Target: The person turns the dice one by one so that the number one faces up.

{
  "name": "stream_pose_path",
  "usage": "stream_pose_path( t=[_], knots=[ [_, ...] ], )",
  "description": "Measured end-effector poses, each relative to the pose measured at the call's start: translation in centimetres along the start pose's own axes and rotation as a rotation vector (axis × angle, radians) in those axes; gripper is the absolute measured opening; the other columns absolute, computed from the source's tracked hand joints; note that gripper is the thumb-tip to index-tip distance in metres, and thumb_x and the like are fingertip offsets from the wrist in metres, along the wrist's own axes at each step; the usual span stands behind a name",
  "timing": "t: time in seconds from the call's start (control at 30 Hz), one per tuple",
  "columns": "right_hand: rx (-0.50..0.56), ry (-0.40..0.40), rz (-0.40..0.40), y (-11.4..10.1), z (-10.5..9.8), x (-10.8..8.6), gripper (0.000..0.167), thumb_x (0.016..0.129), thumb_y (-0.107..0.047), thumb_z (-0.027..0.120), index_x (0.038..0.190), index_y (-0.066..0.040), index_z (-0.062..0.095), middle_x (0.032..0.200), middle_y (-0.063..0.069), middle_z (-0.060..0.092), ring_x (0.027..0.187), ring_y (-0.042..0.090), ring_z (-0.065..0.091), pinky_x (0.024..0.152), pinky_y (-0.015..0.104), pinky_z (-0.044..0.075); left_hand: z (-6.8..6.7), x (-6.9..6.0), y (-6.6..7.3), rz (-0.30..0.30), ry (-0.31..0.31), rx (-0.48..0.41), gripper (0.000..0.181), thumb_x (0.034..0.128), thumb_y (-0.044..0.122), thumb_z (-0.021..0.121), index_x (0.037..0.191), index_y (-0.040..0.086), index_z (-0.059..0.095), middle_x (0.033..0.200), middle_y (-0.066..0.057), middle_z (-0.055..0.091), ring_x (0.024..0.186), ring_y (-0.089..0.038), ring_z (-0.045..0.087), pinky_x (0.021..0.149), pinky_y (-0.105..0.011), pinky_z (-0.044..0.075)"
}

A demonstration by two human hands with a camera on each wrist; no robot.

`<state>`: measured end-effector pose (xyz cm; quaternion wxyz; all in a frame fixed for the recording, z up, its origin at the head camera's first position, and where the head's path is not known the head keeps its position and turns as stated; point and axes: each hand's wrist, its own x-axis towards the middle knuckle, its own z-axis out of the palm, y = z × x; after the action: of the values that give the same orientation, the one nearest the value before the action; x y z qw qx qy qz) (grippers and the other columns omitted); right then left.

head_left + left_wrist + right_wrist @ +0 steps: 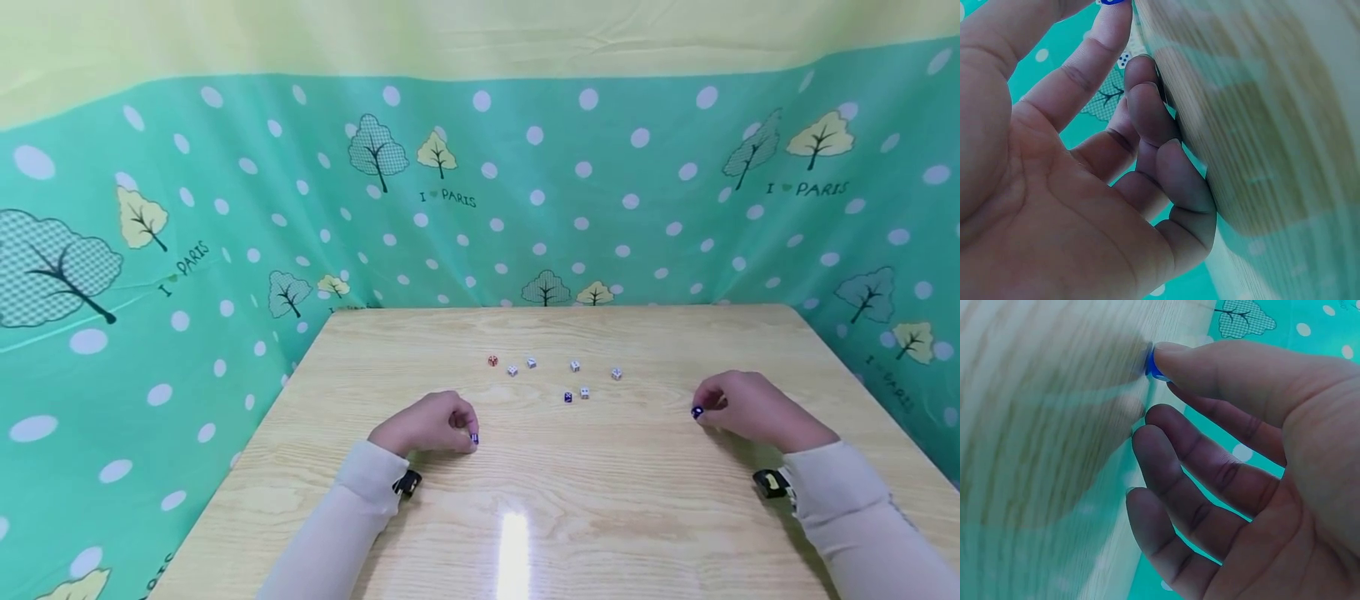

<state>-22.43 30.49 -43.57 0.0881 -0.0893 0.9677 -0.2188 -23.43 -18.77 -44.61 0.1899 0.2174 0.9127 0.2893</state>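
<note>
My left hand [433,422] pinches a small blue die [474,438] between thumb and index finger, low over the wooden table. Only a sliver of that die shows at the top edge of the left wrist view. On the other side, my right hand [746,407] pinches a second blue die [697,412]. In the right wrist view, the thumb covers most of this die [1155,365], and the other fingers curve loosely near the tabletop. A third blue die [567,397] lies between the hands, beside a white die [585,392].
Farther back on the table [570,483] lie a red die [492,361] and several white dice, among them one toward the right [617,374]. A green dotted curtain [465,167] encloses the table at the back and both sides.
</note>
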Motion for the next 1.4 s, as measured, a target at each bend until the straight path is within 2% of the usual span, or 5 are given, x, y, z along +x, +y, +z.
stream_pose_path(
  t=[0.2, 0.53, 0.83, 1.17, 1.4],
  knots=[
    [-0.016, 0.001, -0.001, 0.2, 0.0, -0.1, 0.010, 0.085, -0.010, 0.081, 0.094, -0.011, 0.075, 0.092, 0.004, 0.070, 0.081, 0.020, 0.060, 0.070, 0.037, 0.052, 0.2, -0.1, 0.0, 0.009, -0.002, 0.002, 0.014, 0.0843, 0.020, 0.086, 0.081, 0.023, 0.072, 0.081, 0.002, 0.060, 0.082, -0.017, 0.052, 0.068, -0.032, 0.045],
    [-0.015, -0.006, 0.019, -0.1, -0.2, 0.0, 0.013, 0.086, -0.010, 0.082, 0.097, -0.009, 0.075, 0.094, 0.007, 0.070, 0.081, 0.021, 0.060, 0.071, 0.038, 0.054, 0.0, 0.1, 0.0, -0.011, 0.004, -0.010, 0.013, 0.0850, 0.021, 0.085, 0.082, 0.023, 0.073, 0.084, 0.000, 0.062, 0.083, -0.019, 0.053, 0.068, -0.033, 0.045],
    [-0.098, 0.034, -0.093, -2.0, -0.5, -0.1, 0.026, 0.082, -0.010, 0.082, 0.106, -0.003, 0.074, 0.099, 0.011, 0.073, 0.088, 0.027, 0.066, 0.074, 0.045, 0.056, -0.1, -0.2, 0.1, -0.002, 0.004, 0.003, 0.014, 0.0848, 0.020, 0.085, 0.081, 0.022, 0.072, 0.081, 0.002, 0.063, 0.081, -0.017, 0.053, 0.068, -0.032, 0.046],
    [-0.107, 0.093, -0.194, -4.5, 0.5, 1.4, 0.021, 0.086, -0.012, 0.077, 0.106, -0.007, 0.077, 0.102, 0.006, 0.075, 0.092, 0.024, 0.068, 0.077, 0.045, 0.057, -0.2, -0.1, 0.0, 0.019, 0.000, 0.001, 0.015, 0.0846, 0.018, 0.085, 0.080, 0.021, 0.072, 0.082, 0.002, 0.062, 0.082, -0.017, 0.052, 0.068, -0.031, 0.045],
    [-0.087, 0.086, -0.224, -5.7, 1.5, 2.7, 0.018, 0.085, -0.010, 0.076, 0.103, -0.008, 0.077, 0.098, 0.004, 0.075, 0.089, 0.021, 0.067, 0.077, 0.042, 0.056, -0.2, -0.3, 0.3, 0.039, -0.003, -0.015, 0.014, 0.0851, 0.017, 0.085, 0.081, 0.020, 0.072, 0.081, 0.002, 0.063, 0.081, -0.017, 0.052, 0.068, -0.032, 0.045]
  ],
)
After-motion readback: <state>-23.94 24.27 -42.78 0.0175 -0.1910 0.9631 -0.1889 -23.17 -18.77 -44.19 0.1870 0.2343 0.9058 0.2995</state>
